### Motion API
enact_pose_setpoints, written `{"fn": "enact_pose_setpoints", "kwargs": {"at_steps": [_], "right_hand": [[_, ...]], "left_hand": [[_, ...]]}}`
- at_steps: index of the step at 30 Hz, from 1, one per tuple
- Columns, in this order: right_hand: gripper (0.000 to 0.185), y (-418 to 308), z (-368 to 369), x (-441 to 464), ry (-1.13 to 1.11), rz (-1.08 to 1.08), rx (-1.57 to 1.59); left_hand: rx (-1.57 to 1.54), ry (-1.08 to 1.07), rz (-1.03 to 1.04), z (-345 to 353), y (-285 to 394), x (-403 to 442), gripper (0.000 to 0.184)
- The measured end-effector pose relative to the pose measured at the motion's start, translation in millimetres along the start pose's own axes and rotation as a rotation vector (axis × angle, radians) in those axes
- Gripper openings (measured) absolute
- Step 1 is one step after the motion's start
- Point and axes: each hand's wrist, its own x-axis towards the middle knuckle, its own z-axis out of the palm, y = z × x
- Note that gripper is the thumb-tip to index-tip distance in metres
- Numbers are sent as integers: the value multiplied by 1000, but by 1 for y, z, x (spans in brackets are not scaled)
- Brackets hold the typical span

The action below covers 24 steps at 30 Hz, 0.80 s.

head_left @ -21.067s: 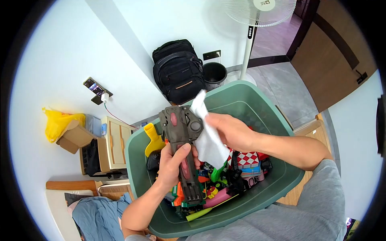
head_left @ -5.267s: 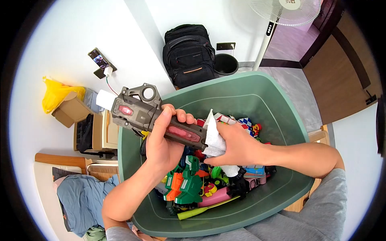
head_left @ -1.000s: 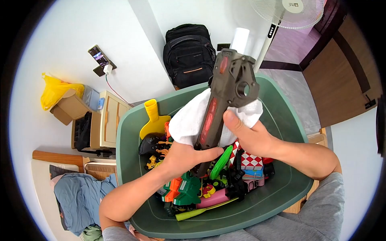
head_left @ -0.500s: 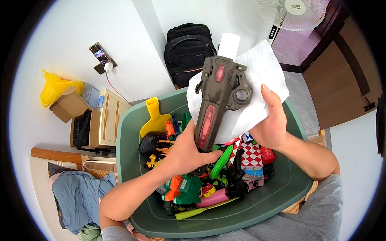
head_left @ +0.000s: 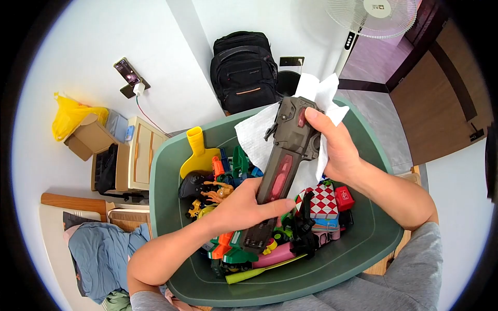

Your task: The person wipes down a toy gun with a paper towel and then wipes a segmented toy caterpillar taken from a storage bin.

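A dark grey toy gun (head_left: 289,140) with pink see-through panels is held at a tilt above a green tub (head_left: 381,215) of toys. My left hand (head_left: 243,206) is closed around its lower part, thumb across the front. At the upper end, my right hand (head_left: 338,150) wraps a white paper towel (head_left: 252,129) round the gun, its thumb pressing on the top pink panel. The towel spreads out behind the gun, and my right fingers are hidden behind it. Below lie a red-and-white checkered block puzzle (head_left: 324,201), a yellow toy shovel (head_left: 197,155) and an orange figure (head_left: 219,193).
A black backpack (head_left: 244,72) leans on the wall beyond the tub, beside a black bin (head_left: 288,83). A standing fan (head_left: 371,15) is at the back right. Cardboard boxes (head_left: 91,136) and a drawer cabinet (head_left: 142,154) stand left, with folded clothes (head_left: 106,254) nearer.
The toy gun has moved down and right, its lower end now showing below my left hand. My right hand, earlier open behind the towel, has closed with towel round the gun's upper end.
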Motion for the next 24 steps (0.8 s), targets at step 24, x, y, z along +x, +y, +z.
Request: {"fn": "enact_pose_setpoints", "kwargs": {"at_steps": [24], "right_hand": [[51, 9, -3, 6, 351, -98, 8]], "left_hand": [[-409, 252, -28, -5, -4, 7, 23]]}}
